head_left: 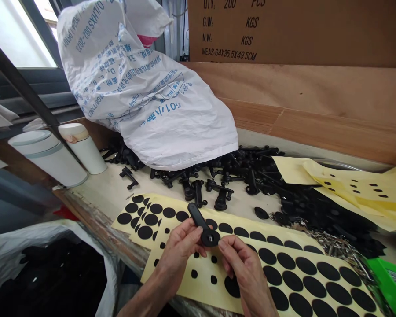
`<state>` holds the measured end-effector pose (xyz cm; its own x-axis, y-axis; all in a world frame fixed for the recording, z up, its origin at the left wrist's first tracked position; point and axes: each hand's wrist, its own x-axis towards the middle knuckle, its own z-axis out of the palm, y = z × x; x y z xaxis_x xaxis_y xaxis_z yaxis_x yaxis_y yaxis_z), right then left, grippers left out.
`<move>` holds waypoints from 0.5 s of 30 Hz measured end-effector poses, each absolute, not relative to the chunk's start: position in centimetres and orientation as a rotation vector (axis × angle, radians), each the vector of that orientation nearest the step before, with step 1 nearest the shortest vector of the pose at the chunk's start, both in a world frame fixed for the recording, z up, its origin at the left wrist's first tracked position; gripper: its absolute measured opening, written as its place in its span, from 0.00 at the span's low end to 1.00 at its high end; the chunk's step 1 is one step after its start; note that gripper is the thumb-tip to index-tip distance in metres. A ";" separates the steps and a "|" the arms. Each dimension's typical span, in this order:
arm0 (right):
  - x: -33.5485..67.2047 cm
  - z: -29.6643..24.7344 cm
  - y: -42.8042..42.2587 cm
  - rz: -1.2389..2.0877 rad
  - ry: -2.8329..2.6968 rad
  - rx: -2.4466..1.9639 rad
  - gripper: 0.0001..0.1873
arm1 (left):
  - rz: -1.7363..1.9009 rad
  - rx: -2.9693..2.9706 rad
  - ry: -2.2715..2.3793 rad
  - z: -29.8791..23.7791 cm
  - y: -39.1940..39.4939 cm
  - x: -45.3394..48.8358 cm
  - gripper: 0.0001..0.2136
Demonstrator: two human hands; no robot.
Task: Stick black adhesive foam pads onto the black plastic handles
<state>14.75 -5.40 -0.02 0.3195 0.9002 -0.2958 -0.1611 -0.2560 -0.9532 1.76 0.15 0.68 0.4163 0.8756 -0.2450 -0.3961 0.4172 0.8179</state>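
My left hand (181, 246) is closed around a black plastic lever (198, 218) with a round disc at its lower end. A small metal piece shows in the middle of that disc. The thumb and forefinger of my right hand (237, 257) are pinched together at the disc's right edge. Beneath both hands lie yellow backing sheets (181, 281) bearing round black stickers (305, 265). On the left part of the top sheet, only small black dots remain. Loose black plastic parts (198, 191) of a similar look lie just beyond the sheets.
A white printed sack (171, 119) rests over the heap of black parts. Two pale flasks (82, 147) stand at left, above an open bag of black pieces (49, 277). Small metal parts (333, 251), a green bin (389, 281) and more yellow sheets (359, 180) are at right.
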 end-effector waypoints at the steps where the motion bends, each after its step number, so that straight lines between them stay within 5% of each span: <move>1: 14.8 0.0 -5.4 1.192 -0.720 -1.469 0.18 | 0.898 0.752 0.757 0.7 0.2 1.8 0.10; 15: 14.9 -0.1 -5.3 1.269 -0.702 -1.457 0.17 | 0.898 0.729 0.725 0.4 0.1 1.7 0.10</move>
